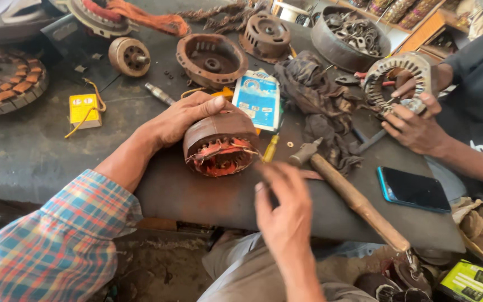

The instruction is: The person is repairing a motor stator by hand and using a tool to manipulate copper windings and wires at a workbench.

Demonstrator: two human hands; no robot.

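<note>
Lying on its side near the front edge of the dark desk [40,151], the motor core [221,143] is a rusty brown metal drum with reddish copper coils showing in its open face. Farther back, a round metal bowl [331,47] holds a heap of dark metal parts. The left hand [183,118] rests over the top of the drum, its fingers [211,106] spread and pressed on the casing. The right hand [283,210] hovers just beside the coils, fingers loosely curled; whether they pinch anything cannot be told. A wooden-handled hammer [347,193] lies near it.
</note>
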